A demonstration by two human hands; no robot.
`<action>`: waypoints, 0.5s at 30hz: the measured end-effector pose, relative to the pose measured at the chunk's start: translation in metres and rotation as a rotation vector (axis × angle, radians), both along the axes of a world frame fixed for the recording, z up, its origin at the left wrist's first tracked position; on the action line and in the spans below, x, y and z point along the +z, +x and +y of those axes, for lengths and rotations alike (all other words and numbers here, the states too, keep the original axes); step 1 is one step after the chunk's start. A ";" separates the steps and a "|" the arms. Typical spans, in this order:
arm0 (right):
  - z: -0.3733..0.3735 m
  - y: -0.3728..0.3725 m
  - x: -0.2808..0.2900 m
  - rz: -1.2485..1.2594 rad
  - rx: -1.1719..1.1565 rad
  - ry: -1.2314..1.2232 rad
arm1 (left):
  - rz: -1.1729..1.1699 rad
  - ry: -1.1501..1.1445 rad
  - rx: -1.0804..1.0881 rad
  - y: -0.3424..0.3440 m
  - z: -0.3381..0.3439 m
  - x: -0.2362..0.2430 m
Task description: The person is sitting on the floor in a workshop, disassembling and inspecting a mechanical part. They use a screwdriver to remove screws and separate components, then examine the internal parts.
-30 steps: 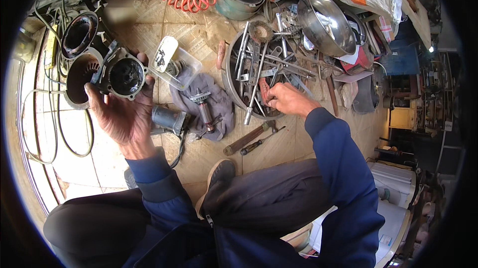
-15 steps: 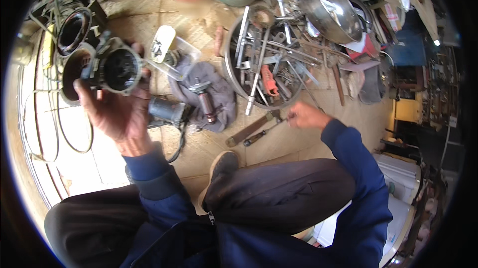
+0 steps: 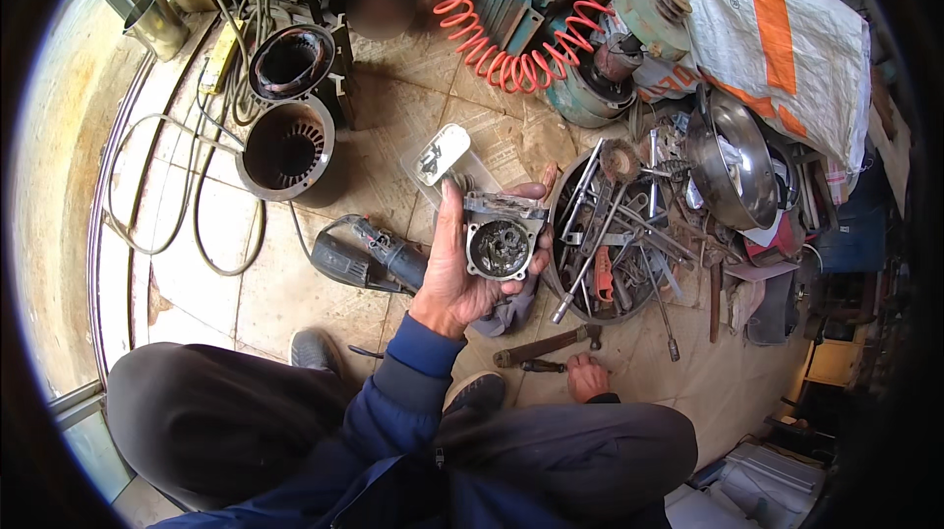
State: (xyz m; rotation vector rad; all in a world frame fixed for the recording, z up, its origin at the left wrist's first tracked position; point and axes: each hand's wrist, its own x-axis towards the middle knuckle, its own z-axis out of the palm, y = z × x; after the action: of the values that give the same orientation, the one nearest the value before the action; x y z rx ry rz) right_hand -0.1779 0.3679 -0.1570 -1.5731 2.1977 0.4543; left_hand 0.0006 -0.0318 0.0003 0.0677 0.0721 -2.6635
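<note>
My left hand [image 3: 454, 273] holds up a grey metal gear housing [image 3: 500, 248], its round opening toward me. Dark grease coats the inside of that opening. My thumb stands along one side of the housing and my fingers wrap the other. Low on the floor, my right hand [image 3: 588, 378] is closed at the shaft end of a black-handled screwdriver [image 3: 543, 366]; its fingertips are partly hidden. Just beyond lies a hammer [image 3: 547, 344] with a worn wooden handle. Behind the housing, a grey rag [image 3: 506, 316] is mostly covered by my left hand.
A round pan [image 3: 557, 285] full of wrenches and other tools stands right of the housing. To the left are a power tool body [image 3: 393, 252], cables [image 3: 202, 234] and a round motor casing [image 3: 287, 150]. A red coiled hose [image 3: 472, 37] and white sack [image 3: 767, 47] lie farther back.
My left hand has brought the housing from the far left to the middle, in front of the tool pan. The view has shifted left. My right hand stays by the screwdriver and hammer.
</note>
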 end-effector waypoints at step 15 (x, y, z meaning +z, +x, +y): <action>-0.098 -0.052 0.354 -0.327 -0.707 -1.260 | -0.019 0.097 -0.079 -0.021 0.015 0.015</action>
State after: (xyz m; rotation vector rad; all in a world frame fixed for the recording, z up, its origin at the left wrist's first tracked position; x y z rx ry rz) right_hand -0.2297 0.2698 0.1966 -0.9477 2.6015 -1.5117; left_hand -0.0205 -0.0167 0.0148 0.1297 0.1970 -2.7364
